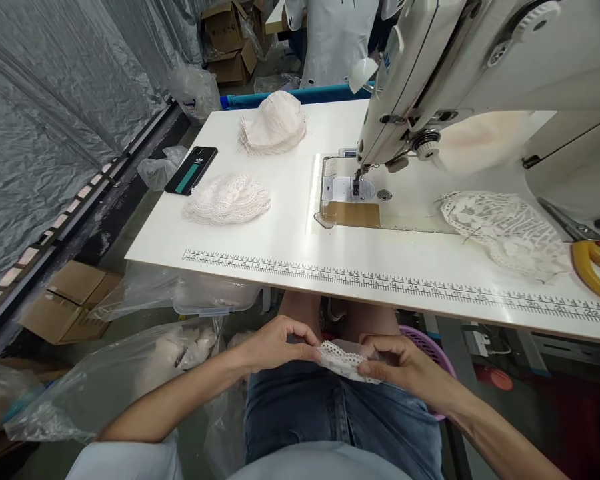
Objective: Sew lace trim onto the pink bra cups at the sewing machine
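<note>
Over my lap, in front of the table edge, I hold a small piece of white lace fabric [344, 360] stretched between both hands. My left hand [285, 343] pinches its left end between thumb and fingers. The right end is gripped by my right hand [397, 360], thumb on top. On the table lie a stack of white lace pieces [227, 199] and, behind it, a domed pile of cream fabric pieces [275, 122]. Another heap of white lace [503, 233] sits to the right of the sewing machine [410, 87], whose needle area has no fabric under it.
A dark phone [191, 171] lies near the table's left edge. Yellow-handled scissors [596, 263] rest at the right. A printed ruler [350, 275] runs along the front edge of the white table [285, 240]. Cardboard boxes [70, 301] and plastic bags [115, 377] stand on the floor at left.
</note>
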The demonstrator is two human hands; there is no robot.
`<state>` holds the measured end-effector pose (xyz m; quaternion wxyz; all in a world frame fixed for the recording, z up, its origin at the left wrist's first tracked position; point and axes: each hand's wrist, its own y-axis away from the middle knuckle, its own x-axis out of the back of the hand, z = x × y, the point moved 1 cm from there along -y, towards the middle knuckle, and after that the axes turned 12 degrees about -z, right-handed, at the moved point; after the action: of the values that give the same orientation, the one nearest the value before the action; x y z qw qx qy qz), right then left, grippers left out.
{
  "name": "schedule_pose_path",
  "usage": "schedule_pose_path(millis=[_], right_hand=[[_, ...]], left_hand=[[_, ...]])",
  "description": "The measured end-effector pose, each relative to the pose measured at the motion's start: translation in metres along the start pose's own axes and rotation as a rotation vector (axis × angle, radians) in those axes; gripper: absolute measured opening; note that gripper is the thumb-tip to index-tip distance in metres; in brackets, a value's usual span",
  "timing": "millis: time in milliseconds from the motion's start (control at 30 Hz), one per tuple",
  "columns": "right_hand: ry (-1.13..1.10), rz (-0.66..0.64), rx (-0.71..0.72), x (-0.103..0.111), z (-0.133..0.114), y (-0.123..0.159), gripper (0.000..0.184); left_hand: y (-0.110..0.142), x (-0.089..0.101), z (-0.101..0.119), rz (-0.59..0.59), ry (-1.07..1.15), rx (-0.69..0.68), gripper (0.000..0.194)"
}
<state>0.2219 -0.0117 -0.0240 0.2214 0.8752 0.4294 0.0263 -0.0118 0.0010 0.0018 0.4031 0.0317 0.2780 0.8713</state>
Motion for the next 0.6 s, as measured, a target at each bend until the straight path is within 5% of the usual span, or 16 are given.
schedule_pose_path(millis=[267, 600], right_hand=[[0.079, -0.124, 0.077, -0.006, -0.021, -0.005, 0.027], [0.072, -0.255, 0.067, 0.000, -0.027, -0.006, 0.029]], left_hand=[[-0.005, 0.003, 0.010, -0.205, -0.028, 0.041, 0.040], [-0.017, 0.000, 0.018, -0.200, -0.097, 0.112, 0.021]])
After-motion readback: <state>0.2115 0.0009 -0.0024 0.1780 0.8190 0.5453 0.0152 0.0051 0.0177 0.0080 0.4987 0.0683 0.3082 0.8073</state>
